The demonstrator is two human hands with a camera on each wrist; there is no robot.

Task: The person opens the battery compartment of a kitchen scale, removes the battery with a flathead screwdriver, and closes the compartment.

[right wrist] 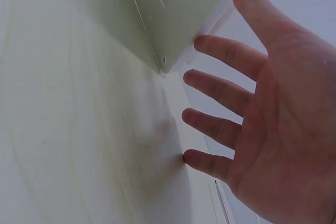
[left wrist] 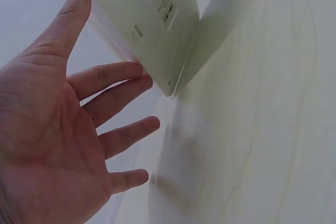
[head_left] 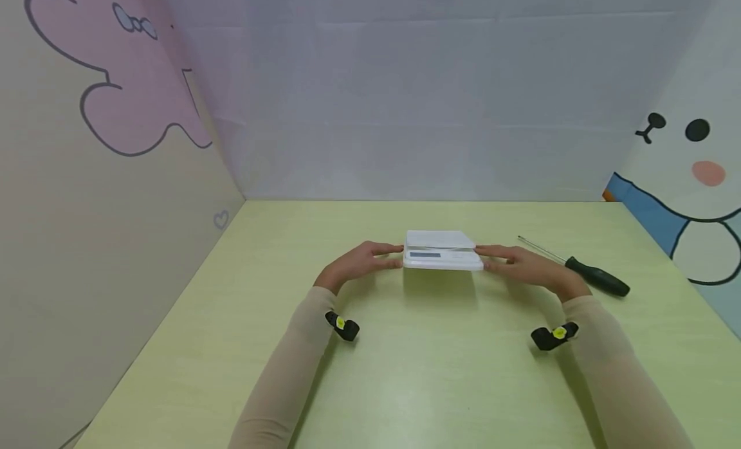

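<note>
A white digital kitchen scale (head_left: 441, 239) is held between both hands near the middle of the table, its front edge tipped up. Its underside (left wrist: 152, 30), with a printed label, faces the wrist cameras. My left hand (head_left: 359, 261) holds the left side, thumb at the raised front and two fingertips at the far part; the other fingers are spread. On the opposite side, my right hand (head_left: 529, 266) holds the scale with its thumb and index fingertip, remaining fingers extended. The scale's small display (head_left: 425, 255) is dark. Its rear edge is close over the tabletop.
A screwdriver (head_left: 599, 276) with a dark green handle lies just beyond the right wrist, its shaft pointing back left. The pale yellow table (head_left: 428, 372) meets a light back wall (head_left: 405, 101), with cartoon-printed panels on both sides.
</note>
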